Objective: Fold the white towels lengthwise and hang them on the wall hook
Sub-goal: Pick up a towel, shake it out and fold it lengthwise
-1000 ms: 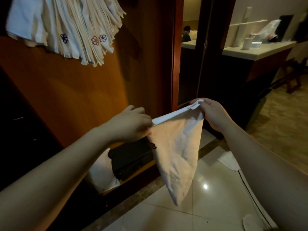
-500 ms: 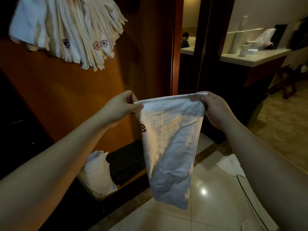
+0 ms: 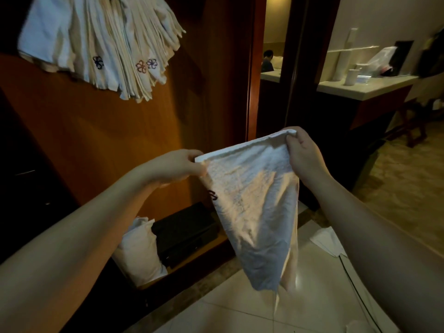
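Raised and drawn out since a second ago, when it hung bunched and narrow, a white towel [image 3: 249, 203] now stretches flat between a person's two hands in front of the wooden wall panel [image 3: 96, 140]. Left hand [image 3: 173, 165] pinches its lower top corner; right hand [image 3: 304, 153] grips the higher one, a dark flower emblem showing at the towel's left edge. Above and left, folded towels [image 3: 101, 44] hang bunched on the panel. At its foot sit a white bag [image 3: 138, 251] and a black case [image 3: 185, 231].
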The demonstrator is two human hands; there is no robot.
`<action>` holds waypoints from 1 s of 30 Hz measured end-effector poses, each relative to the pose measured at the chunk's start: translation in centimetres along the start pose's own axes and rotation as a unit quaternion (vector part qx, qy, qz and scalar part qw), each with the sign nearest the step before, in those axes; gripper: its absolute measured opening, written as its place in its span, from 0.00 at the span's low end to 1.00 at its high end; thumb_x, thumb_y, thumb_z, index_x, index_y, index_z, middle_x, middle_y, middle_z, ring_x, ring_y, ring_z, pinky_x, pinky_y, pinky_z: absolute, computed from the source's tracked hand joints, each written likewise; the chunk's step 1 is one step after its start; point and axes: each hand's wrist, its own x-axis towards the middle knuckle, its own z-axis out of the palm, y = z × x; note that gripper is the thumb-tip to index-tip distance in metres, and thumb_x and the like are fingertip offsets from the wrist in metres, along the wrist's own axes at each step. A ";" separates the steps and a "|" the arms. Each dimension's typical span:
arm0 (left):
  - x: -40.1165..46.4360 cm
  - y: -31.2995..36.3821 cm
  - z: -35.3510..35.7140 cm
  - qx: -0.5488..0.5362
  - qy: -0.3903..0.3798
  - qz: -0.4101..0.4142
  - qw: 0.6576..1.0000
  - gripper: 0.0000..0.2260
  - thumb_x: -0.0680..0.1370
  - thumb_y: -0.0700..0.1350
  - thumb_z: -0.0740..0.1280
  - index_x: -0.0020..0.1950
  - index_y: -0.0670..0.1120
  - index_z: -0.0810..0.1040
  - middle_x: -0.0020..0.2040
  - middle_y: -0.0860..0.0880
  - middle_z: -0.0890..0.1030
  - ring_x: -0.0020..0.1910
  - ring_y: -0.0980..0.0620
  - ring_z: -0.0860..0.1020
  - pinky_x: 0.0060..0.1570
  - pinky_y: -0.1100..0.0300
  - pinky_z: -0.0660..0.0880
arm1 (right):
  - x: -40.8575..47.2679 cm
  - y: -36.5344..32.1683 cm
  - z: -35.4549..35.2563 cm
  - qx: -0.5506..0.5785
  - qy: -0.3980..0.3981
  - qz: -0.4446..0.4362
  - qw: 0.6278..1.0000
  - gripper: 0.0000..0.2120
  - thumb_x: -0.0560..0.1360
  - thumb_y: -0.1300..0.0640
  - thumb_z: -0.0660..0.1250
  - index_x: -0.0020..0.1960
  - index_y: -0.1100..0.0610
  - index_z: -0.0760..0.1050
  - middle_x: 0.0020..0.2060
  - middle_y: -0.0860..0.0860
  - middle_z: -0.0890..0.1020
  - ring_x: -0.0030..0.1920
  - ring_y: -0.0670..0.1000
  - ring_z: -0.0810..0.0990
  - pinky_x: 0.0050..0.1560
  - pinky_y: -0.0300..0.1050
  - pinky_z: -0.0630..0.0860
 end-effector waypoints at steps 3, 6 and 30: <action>-0.2 -0.5 0.7 -0.231 0.058 0.063 0.969 0.06 0.79 0.38 0.65 0.52 0.48 0.78 0.48 0.52 0.84 0.51 0.54 0.82 0.50 0.58 0.74 | -0.5 -0.4 -0.2 -0.037 0.034 -0.026 0.998 0.12 0.80 0.47 0.56 0.47 0.30 0.73 0.43 0.28 0.78 0.44 0.32 0.77 0.42 0.37 0.71; -0.1 0.0 2.0 -0.379 0.123 0.099 0.912 0.04 0.78 0.42 0.66 0.52 0.49 0.77 0.44 0.54 0.85 0.46 0.53 0.84 0.49 0.56 0.78 | -0.8 -0.8 -0.1 -0.057 0.057 -0.064 0.995 0.09 0.82 0.47 0.56 0.54 0.34 0.72 0.44 0.24 0.77 0.45 0.30 0.76 0.38 0.28 0.70; -0.3 -3.0 8.2 -0.432 0.225 -0.027 0.873 0.10 0.84 0.48 0.62 0.58 0.46 0.80 0.50 0.46 0.86 0.50 0.46 0.86 0.48 0.50 0.82 | -5.9 4.2 3.0 0.402 -0.129 0.354 0.835 0.24 0.79 0.54 0.66 0.72 0.63 0.72 0.66 0.60 0.80 0.65 0.60 0.79 0.69 0.58 0.72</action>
